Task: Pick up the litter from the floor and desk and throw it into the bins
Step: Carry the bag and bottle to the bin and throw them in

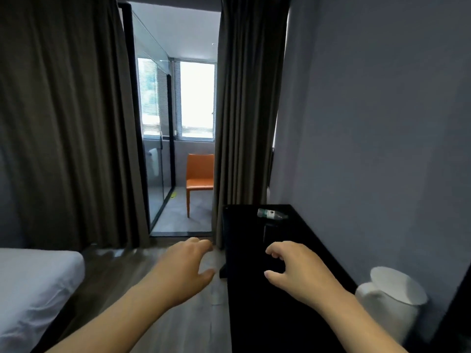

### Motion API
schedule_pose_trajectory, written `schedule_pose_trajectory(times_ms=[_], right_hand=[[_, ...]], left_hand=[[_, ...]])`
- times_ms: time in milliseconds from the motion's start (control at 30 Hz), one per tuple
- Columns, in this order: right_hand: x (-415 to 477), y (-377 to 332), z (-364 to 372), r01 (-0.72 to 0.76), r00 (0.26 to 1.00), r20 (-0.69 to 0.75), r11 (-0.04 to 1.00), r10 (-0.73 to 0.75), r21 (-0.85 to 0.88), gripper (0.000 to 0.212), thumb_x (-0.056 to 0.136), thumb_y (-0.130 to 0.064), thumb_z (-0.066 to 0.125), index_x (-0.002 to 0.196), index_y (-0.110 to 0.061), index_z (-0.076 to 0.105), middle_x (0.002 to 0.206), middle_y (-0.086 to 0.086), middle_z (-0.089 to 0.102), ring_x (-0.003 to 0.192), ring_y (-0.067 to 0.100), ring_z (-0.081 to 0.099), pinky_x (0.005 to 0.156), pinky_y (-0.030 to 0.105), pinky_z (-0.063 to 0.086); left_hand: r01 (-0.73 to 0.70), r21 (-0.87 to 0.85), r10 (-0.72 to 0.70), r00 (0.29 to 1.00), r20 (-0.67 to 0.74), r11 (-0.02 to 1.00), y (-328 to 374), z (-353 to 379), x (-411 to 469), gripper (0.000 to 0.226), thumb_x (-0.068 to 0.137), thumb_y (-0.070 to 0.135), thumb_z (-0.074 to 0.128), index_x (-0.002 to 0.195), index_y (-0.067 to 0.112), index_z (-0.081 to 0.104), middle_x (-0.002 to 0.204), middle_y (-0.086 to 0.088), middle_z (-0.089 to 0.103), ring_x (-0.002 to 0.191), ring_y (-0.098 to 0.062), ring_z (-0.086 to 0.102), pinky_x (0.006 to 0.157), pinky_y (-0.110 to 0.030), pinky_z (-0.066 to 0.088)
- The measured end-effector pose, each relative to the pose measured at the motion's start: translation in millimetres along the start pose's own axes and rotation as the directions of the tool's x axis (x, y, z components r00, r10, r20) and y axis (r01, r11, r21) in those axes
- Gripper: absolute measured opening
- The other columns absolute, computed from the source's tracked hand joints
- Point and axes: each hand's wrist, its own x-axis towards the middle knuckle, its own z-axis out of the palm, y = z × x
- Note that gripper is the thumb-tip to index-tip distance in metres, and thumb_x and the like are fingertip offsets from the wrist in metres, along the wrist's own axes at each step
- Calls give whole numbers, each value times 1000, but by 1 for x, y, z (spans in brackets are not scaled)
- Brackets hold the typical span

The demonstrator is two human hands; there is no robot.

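Observation:
A clear plastic bottle (271, 214) with a green label lies on its side at the far end of the black desk (254, 301). My right hand (295, 271) hovers over the middle of the desk, fingers curled apart, holding nothing. Beside the desk's left edge, my left hand (188, 268) is stretched out above the wooden floor, also empty with fingers spread. Both hands are well short of the bottle. A small yellow scrap (173, 194) lies on the grey floor beyond the curtains. No bin is in view.
A white kettle (392, 299) stands on the desk at the right near the wall. A bed (33, 284) with white sheets fills the lower left. Dark curtains (63, 123) frame a doorway to a room with an orange chair (200, 179) and glass partition (159, 174).

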Motion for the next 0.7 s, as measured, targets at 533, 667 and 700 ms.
schedule_pose_trajectory(times_ms=[533, 667, 700], right_hand=[[278, 39, 113, -187, 982, 34, 982, 187, -4, 47, 84, -41, 62, 129, -29, 54, 119, -15, 57, 108, 1, 54, 88, 15, 44], [336, 49, 128, -266, 964, 12, 964, 266, 19, 47, 84, -39, 63, 129, -30, 54, 122, -14, 57, 110, 2, 54, 85, 13, 41], [348, 53, 132, -280, 960, 11, 960, 280, 18, 47, 84, -39, 63, 129, -30, 54, 122, -14, 57, 110, 1, 54, 84, 13, 40]], left_hand=[[-145, -26, 147, 984, 101, 989, -181, 79, 276, 44, 87, 48, 55, 128, 32, 50, 121, 12, 54, 111, -7, 54, 92, -21, 46], [-201, -59, 207, 970, 125, 978, -210, 90, 345, 46, 87, 46, 55, 130, 31, 49, 124, 11, 54, 114, -9, 53, 95, -24, 46], [-211, -71, 219, 966, 137, 975, -214, 95, 360, 46, 87, 45, 55, 131, 32, 49, 125, 11, 53, 115, -9, 53, 95, -24, 45]])
